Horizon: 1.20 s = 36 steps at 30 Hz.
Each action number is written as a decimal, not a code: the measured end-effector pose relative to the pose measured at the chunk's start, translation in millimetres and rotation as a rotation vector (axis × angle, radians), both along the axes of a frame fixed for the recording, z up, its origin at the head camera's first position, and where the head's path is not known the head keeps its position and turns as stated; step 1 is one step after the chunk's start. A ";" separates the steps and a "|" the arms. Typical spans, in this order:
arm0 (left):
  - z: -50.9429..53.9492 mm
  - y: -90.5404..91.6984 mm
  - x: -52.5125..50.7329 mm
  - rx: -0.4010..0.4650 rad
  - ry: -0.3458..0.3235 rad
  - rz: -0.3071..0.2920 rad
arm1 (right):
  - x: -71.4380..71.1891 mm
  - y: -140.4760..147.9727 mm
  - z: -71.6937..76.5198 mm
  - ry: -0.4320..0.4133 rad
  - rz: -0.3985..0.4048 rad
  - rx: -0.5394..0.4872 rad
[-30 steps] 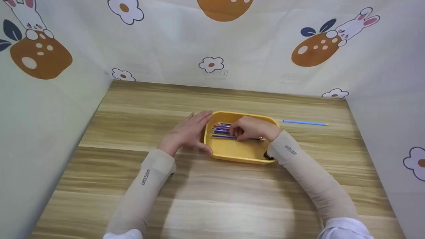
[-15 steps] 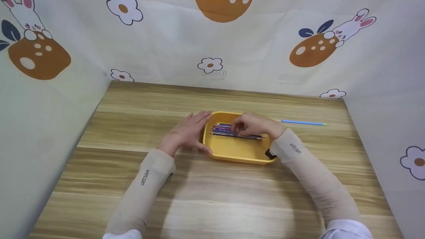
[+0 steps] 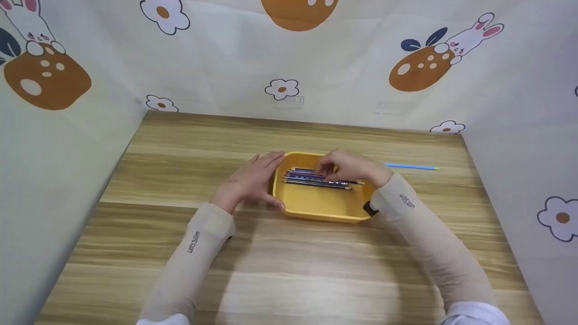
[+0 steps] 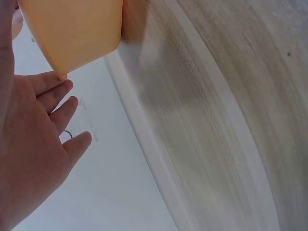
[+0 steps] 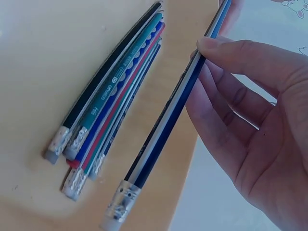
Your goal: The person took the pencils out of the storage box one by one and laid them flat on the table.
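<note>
A yellow plastic tray (image 3: 323, 212) stands on the table in the head view, with several pencils (image 3: 302, 180) lying side by side across it. My right hand (image 3: 345, 167) is over the tray and pinches one pencil (image 5: 166, 122) between thumb and fingers. That pencil is striped dark blue and white, with a metal ferrule and a pale eraser, and it is lifted apart from the others in the right wrist view. My left hand (image 3: 250, 180) touches the tray's left end, fingers and thumb spread and straight. Its fingertips meet the tray's corner in the left wrist view.
A light blue pencil-like stick (image 3: 412, 166) lies on the wooden table (image 3: 307, 271) to the right of the tray. Behind and at the sides stand pale walls (image 3: 216, 58) printed with flowers, rabbits and oranges.
A pencil that lay apart at the front of the group now lies closer to the others. My right hand has shifted slightly right and back. The left hand stays at the tray.
</note>
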<state>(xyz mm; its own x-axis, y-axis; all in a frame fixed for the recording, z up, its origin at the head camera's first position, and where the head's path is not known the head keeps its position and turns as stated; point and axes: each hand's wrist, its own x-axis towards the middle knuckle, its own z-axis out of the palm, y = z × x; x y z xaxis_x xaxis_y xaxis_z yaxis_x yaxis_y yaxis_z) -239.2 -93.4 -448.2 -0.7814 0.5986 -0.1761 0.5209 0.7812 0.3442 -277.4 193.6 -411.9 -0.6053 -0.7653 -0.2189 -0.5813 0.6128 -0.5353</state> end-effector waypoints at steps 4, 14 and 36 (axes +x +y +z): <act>0.2 -1.6 0.0 -0.006 -0.001 0.000 | 1.7 5.0 3.1 -0.001 -0.023 0.012; 2.4 -2.4 1.0 0.016 -0.037 0.040 | 6.1 18.4 15.6 -0.003 -0.076 -0.020; 0.3 1.2 0.0 0.019 -0.043 0.035 | 18.1 56.9 33.6 0.100 -0.124 -0.042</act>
